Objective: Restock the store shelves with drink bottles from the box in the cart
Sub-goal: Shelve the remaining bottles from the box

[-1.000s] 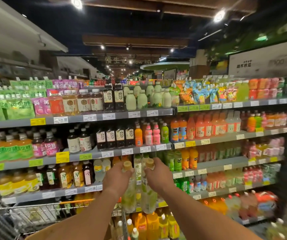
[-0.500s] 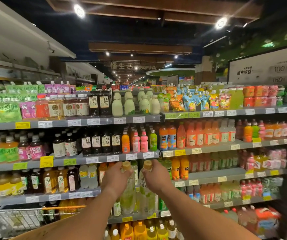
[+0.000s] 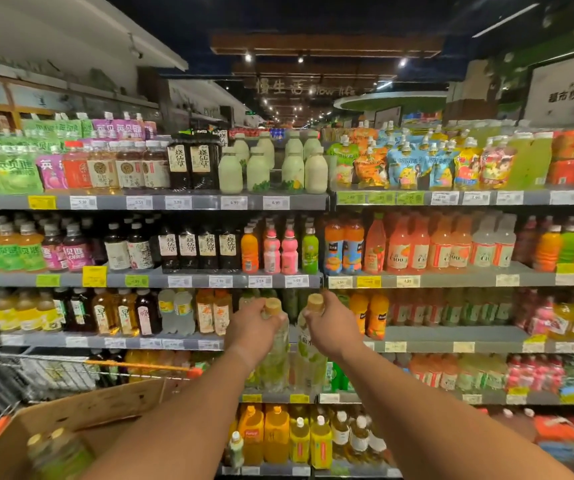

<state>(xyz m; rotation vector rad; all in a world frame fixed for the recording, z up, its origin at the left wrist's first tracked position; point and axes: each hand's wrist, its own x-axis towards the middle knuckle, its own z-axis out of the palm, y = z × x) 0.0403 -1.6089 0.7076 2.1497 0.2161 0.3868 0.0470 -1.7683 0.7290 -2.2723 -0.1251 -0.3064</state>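
Note:
Each of my hands holds a clear bottle of pale green drink with a tan cap, by the neck, in front of the third shelf [image 3: 445, 336]. My left hand [image 3: 252, 329] grips the left bottle [image 3: 276, 358]. My right hand [image 3: 328, 325] grips the right bottle [image 3: 309, 362]. Both bottles hang upright, close together, before a gap in the shelf's row. The cardboard box [image 3: 81, 410] sits in the cart [image 3: 8, 372] at the lower left, with more green bottles [image 3: 58, 452] inside it.
Shelves packed with drink bottles and pouches fill the view on several levels, with price tags along their edges. The cart's wire basket and orange handle stand to the left of my arms. An aisle with ceiling lights runs away behind the shelving.
My head has tipped down, so the box and cart came back into view. Both hands with their bottles stay in front of the third shelf, slightly farther apart.

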